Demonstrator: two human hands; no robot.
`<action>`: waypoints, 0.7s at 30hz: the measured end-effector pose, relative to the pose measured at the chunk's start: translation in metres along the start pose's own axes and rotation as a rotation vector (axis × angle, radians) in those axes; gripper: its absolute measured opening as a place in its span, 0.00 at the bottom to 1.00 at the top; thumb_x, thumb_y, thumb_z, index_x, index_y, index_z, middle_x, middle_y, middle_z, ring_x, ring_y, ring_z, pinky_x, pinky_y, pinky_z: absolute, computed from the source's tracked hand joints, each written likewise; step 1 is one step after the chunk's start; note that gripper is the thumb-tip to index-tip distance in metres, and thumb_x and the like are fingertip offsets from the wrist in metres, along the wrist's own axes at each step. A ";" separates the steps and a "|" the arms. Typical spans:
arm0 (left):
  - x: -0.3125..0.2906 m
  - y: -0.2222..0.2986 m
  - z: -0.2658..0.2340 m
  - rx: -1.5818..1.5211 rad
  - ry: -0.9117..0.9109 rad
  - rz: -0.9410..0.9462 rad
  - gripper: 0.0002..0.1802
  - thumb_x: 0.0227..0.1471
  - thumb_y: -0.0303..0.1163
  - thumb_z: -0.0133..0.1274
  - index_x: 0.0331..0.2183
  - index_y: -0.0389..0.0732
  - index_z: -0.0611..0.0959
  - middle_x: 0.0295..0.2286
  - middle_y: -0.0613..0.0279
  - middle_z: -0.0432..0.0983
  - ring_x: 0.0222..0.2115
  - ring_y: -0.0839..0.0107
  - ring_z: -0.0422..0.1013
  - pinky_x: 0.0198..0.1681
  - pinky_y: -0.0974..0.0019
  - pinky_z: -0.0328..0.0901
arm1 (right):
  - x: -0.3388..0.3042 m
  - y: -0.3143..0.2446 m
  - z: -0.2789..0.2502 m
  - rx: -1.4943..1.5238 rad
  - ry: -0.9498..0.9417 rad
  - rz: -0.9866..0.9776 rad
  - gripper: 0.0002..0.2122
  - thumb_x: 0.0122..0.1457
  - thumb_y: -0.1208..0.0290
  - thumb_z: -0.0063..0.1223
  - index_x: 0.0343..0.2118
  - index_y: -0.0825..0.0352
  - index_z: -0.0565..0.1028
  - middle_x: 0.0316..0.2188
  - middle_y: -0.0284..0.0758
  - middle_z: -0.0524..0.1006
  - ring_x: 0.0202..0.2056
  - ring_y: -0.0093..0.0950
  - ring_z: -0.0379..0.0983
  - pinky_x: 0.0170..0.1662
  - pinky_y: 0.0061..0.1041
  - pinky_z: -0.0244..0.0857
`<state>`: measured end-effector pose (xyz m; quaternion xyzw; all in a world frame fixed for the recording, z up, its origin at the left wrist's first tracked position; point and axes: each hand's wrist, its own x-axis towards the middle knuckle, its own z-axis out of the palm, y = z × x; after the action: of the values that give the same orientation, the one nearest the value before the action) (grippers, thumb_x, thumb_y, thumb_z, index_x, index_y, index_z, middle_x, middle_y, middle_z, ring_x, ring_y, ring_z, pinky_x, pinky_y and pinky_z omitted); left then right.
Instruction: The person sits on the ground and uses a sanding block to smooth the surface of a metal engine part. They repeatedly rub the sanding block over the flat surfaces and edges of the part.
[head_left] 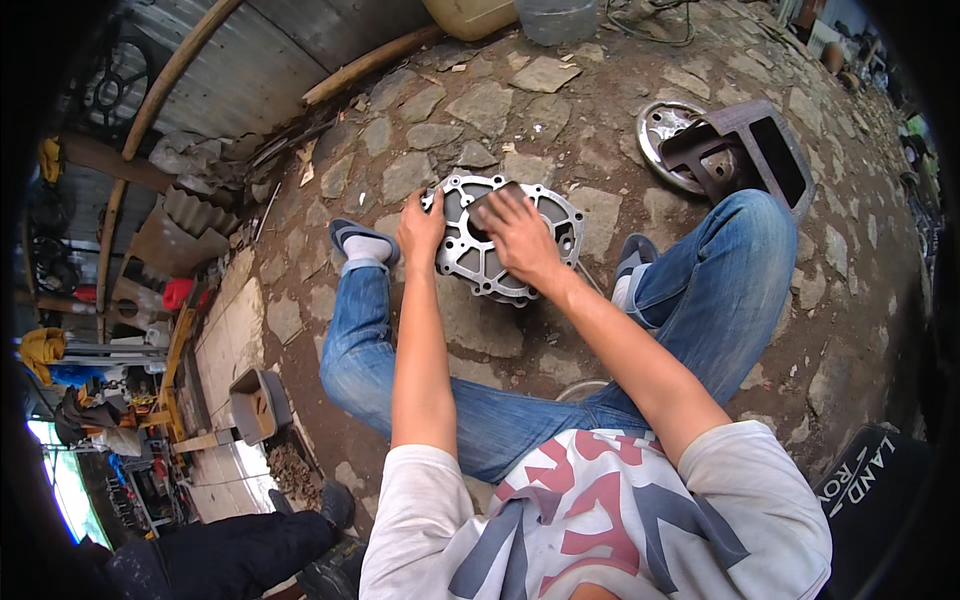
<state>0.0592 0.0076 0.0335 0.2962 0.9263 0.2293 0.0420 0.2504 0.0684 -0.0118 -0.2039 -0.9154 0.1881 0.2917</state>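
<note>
A grey cast-metal gearbox housing [470, 262] with a ribbed, open-webbed face and bolt holes round its rim rests on the ground between my legs. My left hand [421, 228] grips its left rim, fingers curled over the edge. Over the middle of the face, my right hand [520, 236] presses down on a small dark brown sheet that looks like sandpaper [497, 203]. Its fingers lie close together along the sheet and hide part of it. The underside of the housing is mostly out of sight.
Uneven stone paving [485, 105] surrounds me. At the right lie a round metal wheel [655, 135] and a dark angular metal frame [765, 130]. A grey rectangular tray [262, 405] stands at the left, near another person's leg [230, 550]. Plastic containers [555, 20] stand at the far side.
</note>
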 end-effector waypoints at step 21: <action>0.027 -0.022 0.016 -0.183 -0.156 -0.057 0.39 0.55 0.64 0.52 0.57 0.46 0.77 0.50 0.45 0.78 0.53 0.47 0.73 0.56 0.48 0.66 | -0.001 -0.008 -0.021 0.032 -0.369 -0.221 0.23 0.65 0.68 0.49 0.63 0.60 0.69 0.67 0.39 0.64 0.69 0.39 0.55 0.71 0.47 0.45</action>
<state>0.0286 0.0131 0.0110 0.2816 0.9034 0.2879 0.1471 0.2622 0.0657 0.0074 -0.0595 -0.9670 0.2037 0.1411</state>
